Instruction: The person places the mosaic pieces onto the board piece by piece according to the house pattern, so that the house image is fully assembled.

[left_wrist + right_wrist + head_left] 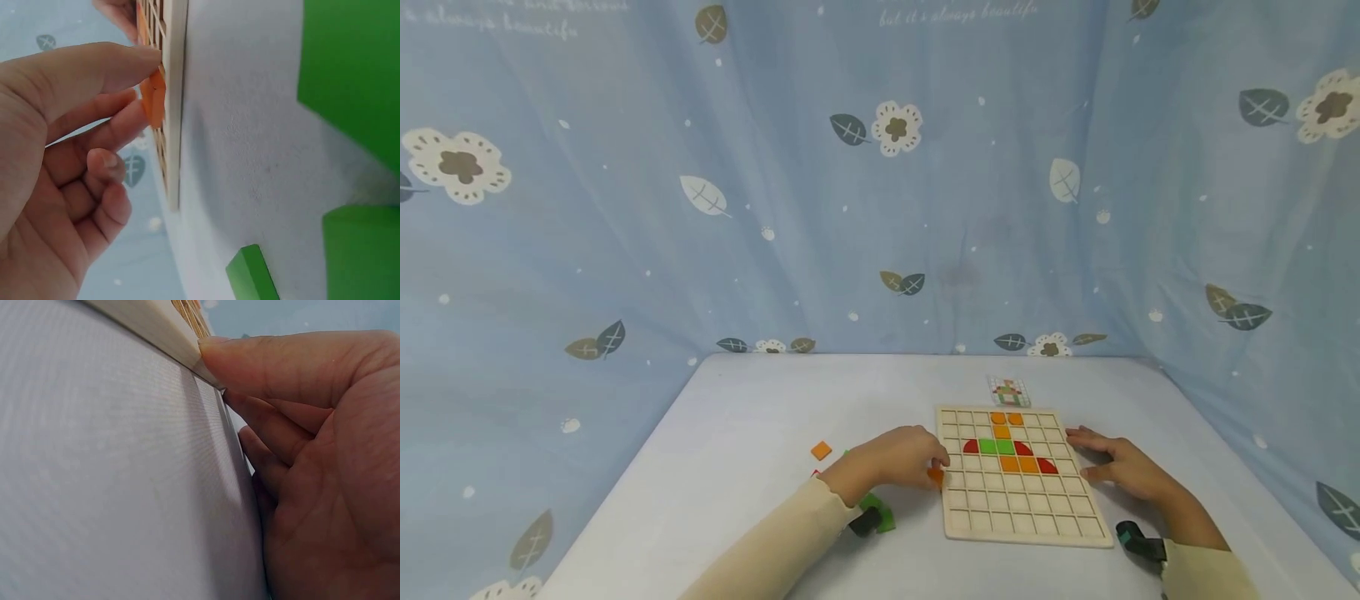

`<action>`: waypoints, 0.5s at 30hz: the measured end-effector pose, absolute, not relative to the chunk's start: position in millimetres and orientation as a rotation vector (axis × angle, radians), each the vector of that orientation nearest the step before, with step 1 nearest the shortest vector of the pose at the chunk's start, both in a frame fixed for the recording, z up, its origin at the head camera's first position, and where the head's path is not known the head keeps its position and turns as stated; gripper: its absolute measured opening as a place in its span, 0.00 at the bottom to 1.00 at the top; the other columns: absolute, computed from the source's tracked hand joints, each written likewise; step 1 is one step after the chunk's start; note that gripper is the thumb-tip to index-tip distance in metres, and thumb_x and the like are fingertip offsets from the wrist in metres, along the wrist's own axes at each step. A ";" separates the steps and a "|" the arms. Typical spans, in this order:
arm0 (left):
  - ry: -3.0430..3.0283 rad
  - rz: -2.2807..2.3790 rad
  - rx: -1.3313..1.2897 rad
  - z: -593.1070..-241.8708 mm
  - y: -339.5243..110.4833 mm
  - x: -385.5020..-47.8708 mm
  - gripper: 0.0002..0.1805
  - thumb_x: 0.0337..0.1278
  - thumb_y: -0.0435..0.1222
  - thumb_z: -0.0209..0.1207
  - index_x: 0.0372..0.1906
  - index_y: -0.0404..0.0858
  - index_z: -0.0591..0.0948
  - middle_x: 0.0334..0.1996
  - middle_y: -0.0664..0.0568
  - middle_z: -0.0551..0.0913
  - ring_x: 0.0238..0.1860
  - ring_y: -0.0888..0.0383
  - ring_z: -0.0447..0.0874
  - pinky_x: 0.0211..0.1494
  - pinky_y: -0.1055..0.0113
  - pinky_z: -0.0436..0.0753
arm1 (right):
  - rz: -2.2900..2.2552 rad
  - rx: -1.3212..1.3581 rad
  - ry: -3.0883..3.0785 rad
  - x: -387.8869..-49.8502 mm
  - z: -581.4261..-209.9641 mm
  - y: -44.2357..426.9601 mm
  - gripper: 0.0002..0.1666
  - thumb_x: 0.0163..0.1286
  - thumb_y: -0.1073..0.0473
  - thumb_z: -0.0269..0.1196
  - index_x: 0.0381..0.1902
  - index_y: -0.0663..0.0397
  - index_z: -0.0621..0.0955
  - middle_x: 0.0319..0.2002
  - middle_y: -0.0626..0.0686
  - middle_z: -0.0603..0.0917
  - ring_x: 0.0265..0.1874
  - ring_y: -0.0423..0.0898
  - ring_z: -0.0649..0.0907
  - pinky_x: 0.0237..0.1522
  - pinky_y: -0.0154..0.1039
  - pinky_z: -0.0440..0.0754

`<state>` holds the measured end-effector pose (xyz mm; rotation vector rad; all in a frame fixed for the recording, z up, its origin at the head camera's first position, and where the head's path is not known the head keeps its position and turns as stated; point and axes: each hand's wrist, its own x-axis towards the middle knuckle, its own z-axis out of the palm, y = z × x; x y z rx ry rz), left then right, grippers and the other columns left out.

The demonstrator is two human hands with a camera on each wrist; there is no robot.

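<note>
Currently, an orange tile (154, 103) is pinched between the thumb and the fingertips of the left hand (901, 457), at the left edge of a wooden grid board (1028, 540); its full outline is hidden by the grip. The outer fingers of that hand are loosely bent, and nothing is held by them. The opposite edge of the board is touched by the thumb of the right hand (1126, 468), whose fingers are relaxed and spread along that side, with nothing grasped.

The board is laid flat on a white-covered table (760, 417). Near its far edge, two rounded orange tiles (997, 418) are set side by side, with an orange square (1002, 432) below them. Next, a row is formed by two green squares (988, 447) with a red quarter-round tile (972, 447) at each end. Below that, two orange squares (1011, 463) are followed on the right by another red tile (1047, 466).

Just beyond the board, a printed pattern card (1009, 392) is placed. To the left, a loose orange square (821, 450) is seen, and green tiles (362, 250) are scattered by the left wrist, partly covered in the head view. The table is backed by a blue cloth (805, 233) printed with flowers and leaves.
</note>
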<state>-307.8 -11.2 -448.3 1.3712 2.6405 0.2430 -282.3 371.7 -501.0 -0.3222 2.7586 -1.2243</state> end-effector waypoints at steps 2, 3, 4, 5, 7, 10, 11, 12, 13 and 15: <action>2.651 0.260 1.381 -450.5 -9.7 -311.7 0.13 0.47 0.39 0.72 0.41 0.47 0.88 0.31 0.68 0.81 0.33 0.70 0.74 0.41 0.76 0.74 | -1.232 -0.318 2.751 -282.5 -502.0 371.0 0.40 0.49 0.61 0.73 0.61 0.71 0.75 0.69 0.71 0.61 0.69 0.72 0.53 0.62 0.71 0.49; 2.656 0.267 1.394 -451.1 -8.5 -313.2 0.12 0.47 0.39 0.72 0.40 0.47 0.88 0.30 0.68 0.80 0.33 0.70 0.73 0.41 0.76 0.74 | -1.238 -0.317 2.746 -282.4 -502.4 370.7 0.40 0.50 0.61 0.73 0.61 0.71 0.75 0.69 0.71 0.61 0.69 0.72 0.52 0.62 0.71 0.48; 2.658 0.273 1.405 -451.0 -6.8 -314.6 0.11 0.47 0.39 0.72 0.39 0.46 0.88 0.30 0.68 0.80 0.33 0.70 0.73 0.40 0.76 0.73 | -1.237 -0.314 2.745 -282.4 -502.9 370.5 0.40 0.49 0.61 0.73 0.61 0.71 0.75 0.69 0.71 0.61 0.69 0.72 0.53 0.62 0.71 0.49; 2.656 0.286 1.415 -450.2 -5.1 -315.2 0.10 0.48 0.38 0.72 0.39 0.46 0.88 0.30 0.68 0.80 0.32 0.70 0.73 0.40 0.77 0.73 | -1.237 -0.311 2.746 -282.3 -503.3 370.4 0.40 0.49 0.61 0.73 0.61 0.71 0.74 0.69 0.71 0.61 0.69 0.72 0.53 0.62 0.71 0.49; 2.653 0.310 1.424 -448.3 -1.3 -316.3 0.10 0.49 0.38 0.71 0.39 0.45 0.88 0.32 0.67 0.81 0.33 0.70 0.74 0.42 0.77 0.73 | -1.236 -0.315 2.749 -282.3 -504.3 370.8 0.40 0.49 0.61 0.73 0.61 0.71 0.74 0.69 0.71 0.61 0.69 0.72 0.53 0.62 0.71 0.49; 2.653 0.321 1.418 -446.6 4.7 -317.5 0.10 0.50 0.38 0.70 0.41 0.45 0.88 0.33 0.66 0.81 0.35 0.70 0.74 0.43 0.77 0.74 | -1.216 -0.329 2.766 -282.9 -505.1 372.1 0.40 0.50 0.61 0.72 0.61 0.70 0.75 0.69 0.70 0.61 0.69 0.72 0.54 0.62 0.71 0.49; 2.653 0.324 1.416 -447.2 6.5 -318.1 0.11 0.50 0.38 0.70 0.41 0.45 0.88 0.33 0.66 0.81 0.35 0.70 0.74 0.44 0.77 0.73 | -1.212 -0.334 2.769 -283.2 -505.2 372.6 0.40 0.50 0.61 0.72 0.61 0.70 0.75 0.69 0.70 0.62 0.69 0.72 0.54 0.62 0.71 0.50; 2.654 0.323 1.410 -448.1 8.3 -319.0 0.11 0.51 0.39 0.70 0.42 0.45 0.88 0.34 0.67 0.81 0.35 0.70 0.73 0.44 0.77 0.73 | -1.206 -0.339 2.773 -283.7 -505.3 373.2 0.39 0.50 0.61 0.72 0.61 0.70 0.75 0.69 0.70 0.62 0.69 0.71 0.54 0.62 0.71 0.50; 2.655 0.318 1.408 -449.1 9.9 -319.9 0.11 0.51 0.40 0.70 0.42 0.45 0.88 0.34 0.67 0.81 0.34 0.70 0.73 0.44 0.77 0.73 | -1.199 -0.343 2.775 -284.1 -505.4 373.7 0.39 0.51 0.61 0.72 0.61 0.70 0.75 0.69 0.69 0.62 0.69 0.71 0.54 0.62 0.71 0.50; 2.658 0.302 1.411 -451.2 13.2 -322.0 0.11 0.51 0.40 0.70 0.42 0.46 0.88 0.33 0.67 0.80 0.34 0.70 0.73 0.43 0.77 0.73 | -1.192 -0.344 2.778 -284.9 -505.4 374.4 0.39 0.51 0.61 0.72 0.61 0.70 0.75 0.69 0.69 0.62 0.69 0.71 0.54 0.62 0.71 0.50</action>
